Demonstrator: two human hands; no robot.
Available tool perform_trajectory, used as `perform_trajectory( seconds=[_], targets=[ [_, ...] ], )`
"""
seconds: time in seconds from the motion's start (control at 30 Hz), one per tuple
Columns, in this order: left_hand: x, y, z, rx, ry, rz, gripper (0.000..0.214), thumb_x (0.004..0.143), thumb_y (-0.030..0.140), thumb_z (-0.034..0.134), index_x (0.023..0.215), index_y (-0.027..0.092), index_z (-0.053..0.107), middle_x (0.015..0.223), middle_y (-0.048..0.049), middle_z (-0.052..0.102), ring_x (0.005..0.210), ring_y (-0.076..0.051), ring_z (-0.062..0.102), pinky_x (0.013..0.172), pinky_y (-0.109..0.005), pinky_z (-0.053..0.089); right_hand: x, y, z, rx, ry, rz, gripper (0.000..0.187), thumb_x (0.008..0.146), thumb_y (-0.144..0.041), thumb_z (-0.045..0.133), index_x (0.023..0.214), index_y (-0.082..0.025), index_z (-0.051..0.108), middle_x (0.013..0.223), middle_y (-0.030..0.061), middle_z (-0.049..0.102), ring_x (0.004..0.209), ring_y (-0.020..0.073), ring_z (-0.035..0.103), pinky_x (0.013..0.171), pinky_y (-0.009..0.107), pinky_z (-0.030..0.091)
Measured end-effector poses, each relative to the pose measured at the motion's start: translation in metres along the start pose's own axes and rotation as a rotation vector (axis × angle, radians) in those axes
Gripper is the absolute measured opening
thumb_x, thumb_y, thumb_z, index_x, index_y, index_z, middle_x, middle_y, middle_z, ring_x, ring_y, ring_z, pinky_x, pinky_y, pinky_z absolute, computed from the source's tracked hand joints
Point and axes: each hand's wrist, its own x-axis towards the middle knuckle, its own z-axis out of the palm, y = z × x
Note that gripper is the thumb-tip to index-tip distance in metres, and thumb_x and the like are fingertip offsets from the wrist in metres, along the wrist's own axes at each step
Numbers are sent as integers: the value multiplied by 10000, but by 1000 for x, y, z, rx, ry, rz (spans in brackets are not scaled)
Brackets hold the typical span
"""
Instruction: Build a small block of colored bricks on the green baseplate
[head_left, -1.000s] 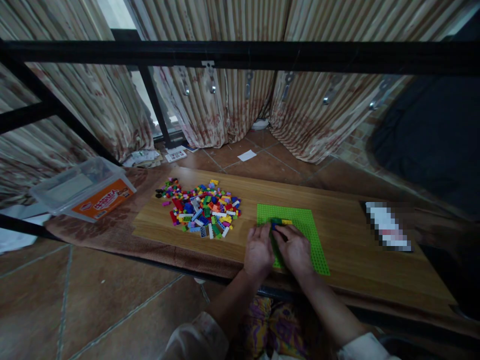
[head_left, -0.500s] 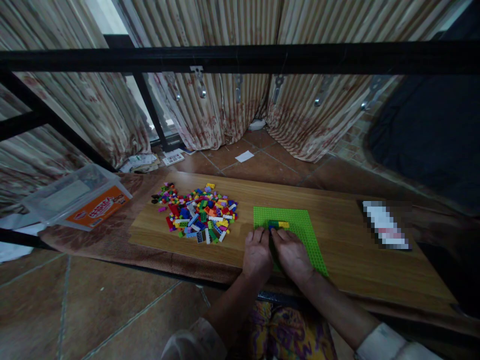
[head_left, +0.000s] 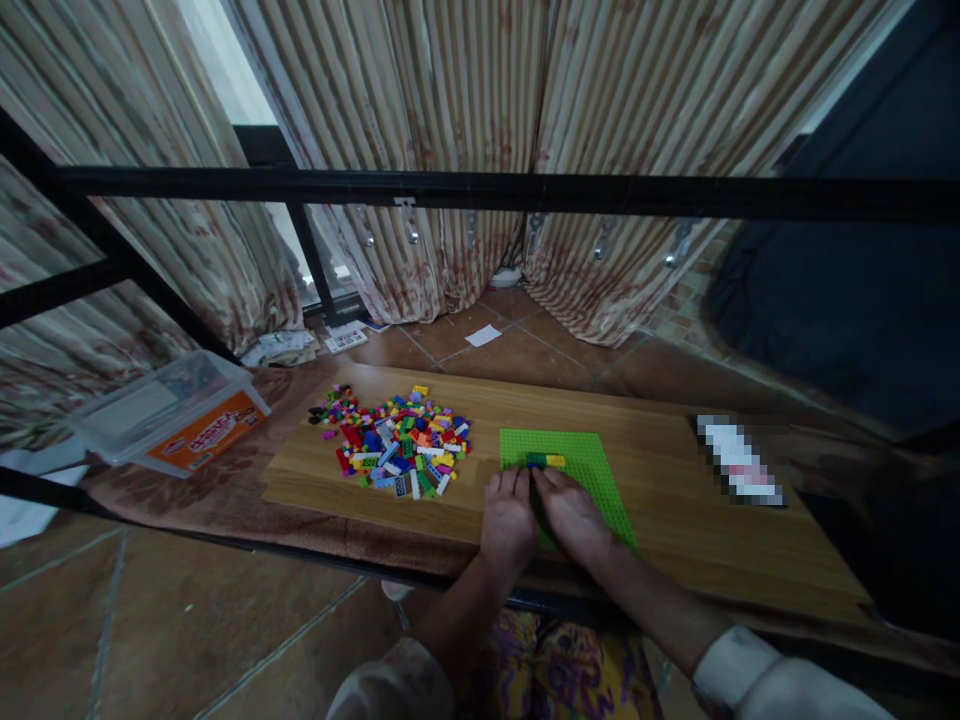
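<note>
A bright green studded baseplate (head_left: 605, 485) lies flat on the wooden board. Near its far left part sit a dark green brick (head_left: 538, 458) and a yellow brick (head_left: 556, 461) in a short row, with a bit of a blue brick (head_left: 532, 464) showing just in front. My left hand (head_left: 509, 515) rests at the plate's left edge, fingers bent and together; whatever is under its fingertips is hidden. From the right, my right hand (head_left: 574, 518) reaches over the plate, its closed fingers pressing at the blue brick.
Left of the plate, a heap of loose toy bricks (head_left: 405, 445) spreads over the wooden board (head_left: 450, 515). A clear plastic box (head_left: 169, 410) with an orange label stands farther left on brown cloth. A blurred-out phone-like object (head_left: 739, 460) lies right. A black rail (head_left: 465, 188) crosses behind.
The view has tilted up a little, so the rail and curtains sit lower in the picture. Both hands stay at the same bricks on the baseplate, with hardly any movement.
</note>
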Motion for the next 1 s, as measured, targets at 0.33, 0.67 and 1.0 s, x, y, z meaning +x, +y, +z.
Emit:
perform_trajectory(
  seconds=[0.33, 0.67, 1.0],
  targets=[
    [3, -1, -12, 54, -144, 6, 544, 825, 107, 450, 1359, 188, 505, 1319, -128, 536, 1115, -278, 491, 975, -442, 419, -56, 44, 0, 191, 325, 321, 327, 925, -279, 405, 1111, -154, 642, 1039, 120, 680, 947, 236, 630, 859, 415, 522],
    [17, -16, -20, 25, -146, 115, 491, 847, 84, 431, 1320, 177, 523, 1274, -105, 590, 1139, -229, 518, 1001, -400, 433, -89, 33, 22, 111, 375, 330, 333, 919, -338, 420, 1054, -171, 673, 1103, 150, 632, 1059, 286, 546, 903, 481, 473],
    [-20, -21, -28, -147, 51, 22, 290, 871, 105, 425, 1079, 148, 622, 1040, -103, 655, 1002, -219, 587, 960, -401, 481, -42, -13, -6, 354, 322, 223, 287, 923, -344, 444, 1010, -202, 678, 1022, 96, 682, 968, 242, 602, 896, 418, 473]
  ],
)
